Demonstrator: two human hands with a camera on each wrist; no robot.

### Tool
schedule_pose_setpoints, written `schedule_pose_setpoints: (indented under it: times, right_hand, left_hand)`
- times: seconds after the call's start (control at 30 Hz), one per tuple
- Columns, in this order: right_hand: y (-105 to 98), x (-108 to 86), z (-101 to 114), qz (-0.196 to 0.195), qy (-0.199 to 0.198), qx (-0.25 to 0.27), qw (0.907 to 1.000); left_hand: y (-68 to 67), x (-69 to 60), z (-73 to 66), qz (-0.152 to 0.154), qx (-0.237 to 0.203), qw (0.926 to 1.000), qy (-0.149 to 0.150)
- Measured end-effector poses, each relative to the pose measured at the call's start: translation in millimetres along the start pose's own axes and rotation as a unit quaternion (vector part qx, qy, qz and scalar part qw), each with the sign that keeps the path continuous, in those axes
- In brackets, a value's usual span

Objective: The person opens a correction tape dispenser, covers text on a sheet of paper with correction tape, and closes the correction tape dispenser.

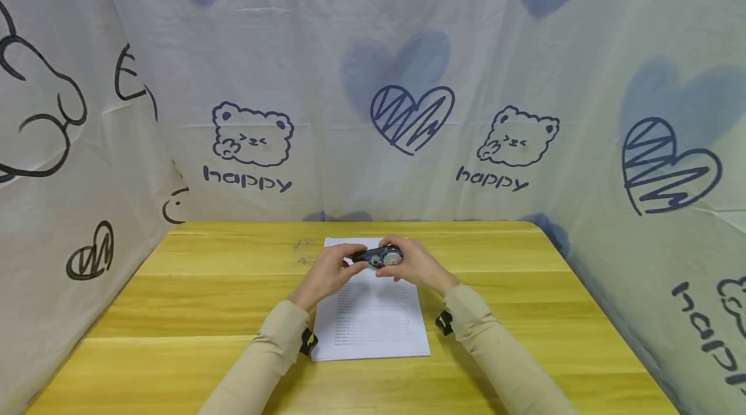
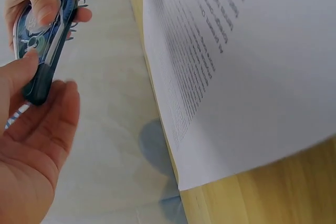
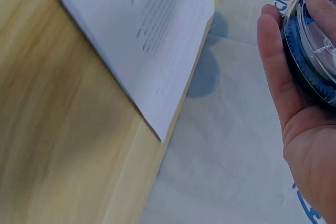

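A dark blue, see-through correction-tape-like dispenser [image 1: 381, 257] with round wheels inside is held between both hands above the paper's far end. My right hand [image 1: 415, 264] grips its wider end, thumb on one face and fingers behind, as the right wrist view also shows the dispenser [image 3: 315, 51]. With thumb and fingers my left hand [image 1: 331, 272] holds the narrow dark end; in the left wrist view the left thumb lies on the dispenser [image 2: 44, 40] near a small green wheel. White printed sheets [image 1: 379, 324] lie beneath the hands.
The wooden table [image 1: 204, 311] has faint dark marks left of the paper's top. A pale cloth [image 1: 326, 78] with hearts, bears and lettering hangs behind and at both sides. Dark bands show at both wrists.
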State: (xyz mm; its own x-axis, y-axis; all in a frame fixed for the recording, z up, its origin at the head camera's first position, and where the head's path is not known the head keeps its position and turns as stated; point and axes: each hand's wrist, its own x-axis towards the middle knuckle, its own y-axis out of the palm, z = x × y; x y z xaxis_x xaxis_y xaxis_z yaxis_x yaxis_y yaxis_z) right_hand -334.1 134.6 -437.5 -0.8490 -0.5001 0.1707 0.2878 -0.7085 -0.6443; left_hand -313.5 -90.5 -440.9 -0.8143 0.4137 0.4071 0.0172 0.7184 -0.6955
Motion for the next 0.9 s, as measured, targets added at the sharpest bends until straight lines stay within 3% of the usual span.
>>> schedule_pose_setpoints:
  times: [0.13, 0.33, 0.7, 0.9]
  right_hand:
    - [0.6, 0.6, 2.8, 0.005, -0.003, 0.009, 0.9999]
    - [-0.7, 1.1, 4.6, 0.023, -0.021, -0.016, 0.9994]
    - [-2.9, -0.1, 5.2, 0.072, -0.021, -0.044, 0.9962]
    - [-3.2, -1.8, 5.8, 0.09, -0.015, -0.045, 0.9948]
  left_hand:
    - [-0.4, -1.0, 0.4, -0.003, -0.033, 0.9994, 0.006]
    - [-4.3, -0.6, -0.3, 0.013, -0.067, 0.9976, -0.01]
    - [-9.1, -3.1, -1.2, 0.072, -0.057, 0.9958, -0.007]
    - [-9.0, -4.8, -1.6, 0.083, -0.045, 0.9955, -0.007]
